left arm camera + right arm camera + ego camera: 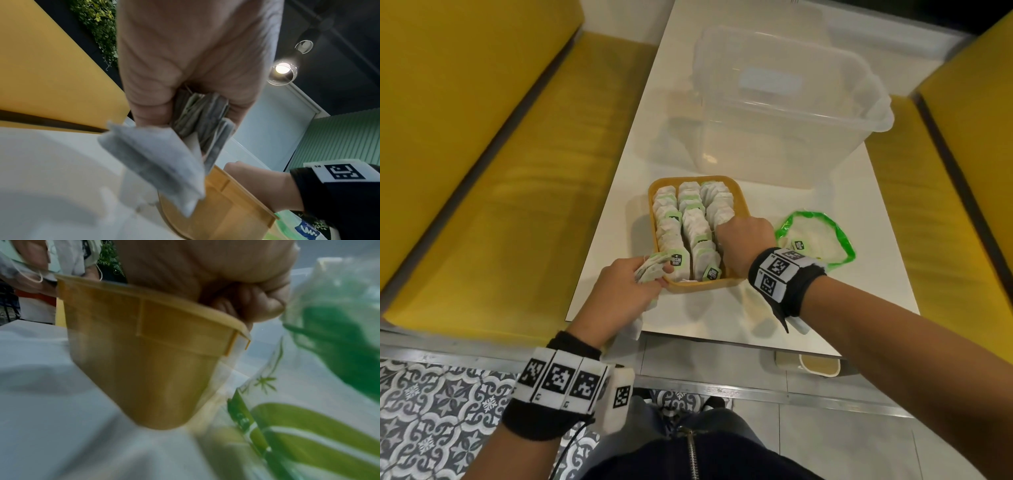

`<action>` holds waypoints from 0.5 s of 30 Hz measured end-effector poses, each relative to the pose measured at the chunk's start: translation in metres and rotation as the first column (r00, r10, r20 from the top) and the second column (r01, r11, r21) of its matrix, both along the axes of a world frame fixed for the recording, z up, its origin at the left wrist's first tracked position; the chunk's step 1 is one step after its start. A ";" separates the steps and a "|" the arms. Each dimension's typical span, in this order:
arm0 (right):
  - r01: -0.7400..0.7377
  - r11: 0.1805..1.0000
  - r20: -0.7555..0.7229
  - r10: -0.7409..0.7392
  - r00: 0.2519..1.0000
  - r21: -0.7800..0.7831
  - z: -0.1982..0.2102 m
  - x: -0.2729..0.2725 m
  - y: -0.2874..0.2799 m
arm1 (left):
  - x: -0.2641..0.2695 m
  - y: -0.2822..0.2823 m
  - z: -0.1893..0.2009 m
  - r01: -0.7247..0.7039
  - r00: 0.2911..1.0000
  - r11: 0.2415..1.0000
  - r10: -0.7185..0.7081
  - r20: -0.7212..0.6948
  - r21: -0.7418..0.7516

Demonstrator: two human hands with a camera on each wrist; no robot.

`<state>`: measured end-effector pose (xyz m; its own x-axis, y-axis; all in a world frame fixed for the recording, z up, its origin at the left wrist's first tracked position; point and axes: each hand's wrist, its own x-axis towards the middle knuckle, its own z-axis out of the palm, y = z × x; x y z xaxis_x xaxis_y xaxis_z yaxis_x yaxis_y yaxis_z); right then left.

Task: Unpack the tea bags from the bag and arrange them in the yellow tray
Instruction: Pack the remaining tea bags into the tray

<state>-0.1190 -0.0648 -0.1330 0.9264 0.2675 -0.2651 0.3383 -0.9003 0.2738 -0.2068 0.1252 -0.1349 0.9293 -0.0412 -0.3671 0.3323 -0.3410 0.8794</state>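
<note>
The yellow tray (702, 286) stands near the white table's front edge, packed with three rows of tea bags (688, 219). My left hand (654, 275) grips a fanned bunch of tea bags (650, 270) at the tray's near-left corner; in the left wrist view the bunch (156, 162) hangs from the hand (195, 56) beside the tray (226, 207). My right hand (726, 236) is knuckles-up inside the right row, fingers curled (257, 305) behind the tray's rim (154, 308), with nothing visible in it. The green-rimmed plastic bag (835, 233) lies open right of the tray.
A big clear plastic box (784, 113) stands behind the tray. Yellow benches (500, 171) flank the table on both sides. The table's front edge (722, 339) is just behind my wrists. A paper cup (820, 366) sits under it.
</note>
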 end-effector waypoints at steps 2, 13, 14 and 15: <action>0.001 1.000 -0.004 -0.001 1.000 0.021 0.000 0.000 -0.002 | 0.001 0.000 0.000 -0.014 1.000 1.000 0.014 -0.001 0.002; 0.053 0.993 0.035 -0.057 0.998 0.105 0.011 0.007 -0.018 | 0.004 0.003 -0.006 -0.009 0.999 0.999 0.007 0.043 0.043; 0.059 0.993 0.033 -0.062 0.997 0.106 0.012 0.008 -0.019 | 0.005 0.003 -0.006 -0.011 0.999 0.999 0.010 0.045 0.038; 0.062 0.992 0.035 -0.066 0.997 0.106 0.012 0.009 -0.020 | 0.005 0.003 -0.006 -0.013 0.999 0.999 0.012 0.045 0.033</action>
<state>-0.1102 -0.0851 -0.1210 0.9515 0.2315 -0.2024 0.2697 -0.9444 0.1881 -0.2023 0.1285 -0.1406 0.9452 -0.0180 -0.3259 0.2971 -0.3661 0.8819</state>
